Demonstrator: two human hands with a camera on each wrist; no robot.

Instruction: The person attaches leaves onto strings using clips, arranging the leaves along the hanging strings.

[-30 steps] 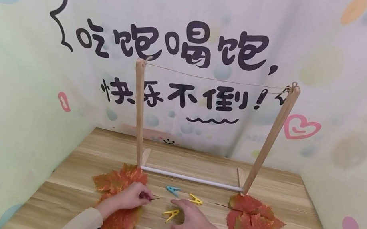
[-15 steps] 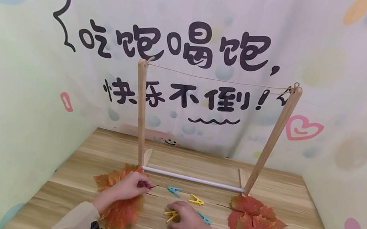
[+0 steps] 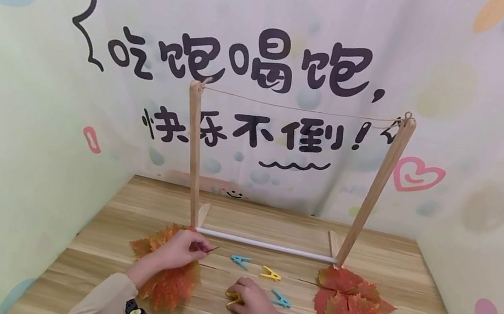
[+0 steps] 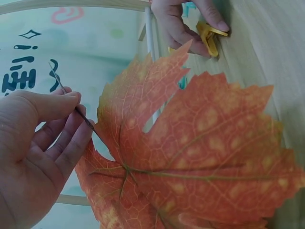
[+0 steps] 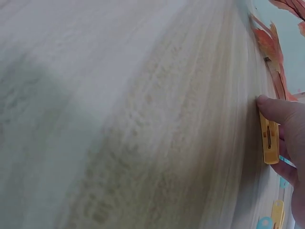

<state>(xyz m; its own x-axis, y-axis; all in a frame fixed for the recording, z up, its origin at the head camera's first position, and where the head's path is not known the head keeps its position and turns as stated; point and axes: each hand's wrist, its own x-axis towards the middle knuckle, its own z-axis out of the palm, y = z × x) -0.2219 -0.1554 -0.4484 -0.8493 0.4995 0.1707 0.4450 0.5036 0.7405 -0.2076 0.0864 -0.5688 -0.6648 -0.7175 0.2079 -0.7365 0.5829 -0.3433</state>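
Left hand (image 3: 182, 250) is pinching a leaf (image 4: 200, 148) by its skinny stem (image 4: 89, 123), right hand (image 3: 254, 302) a yellow clip (image 5: 270, 155); stem could be twisting if that pinch is loosening tbh.

I saw the left hand (image 4: 38, 157) pinching the dark stem (image 4: 88, 122) of a jagged orange-red leaf (image 4: 190, 157) with green-tinged edges. Past it, the right hand (image 4: 174, 24) gripped a yellow clip (image 4: 207, 38) near the pale wooden tabletop (image 4: 259, 52).

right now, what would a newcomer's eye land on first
Probably the bold black lettering across the back wall, behind an upright wooden frame. In front of the frame, the left hand pinches a red-orange leaf by its stem while the right hand grips a yellow clip.
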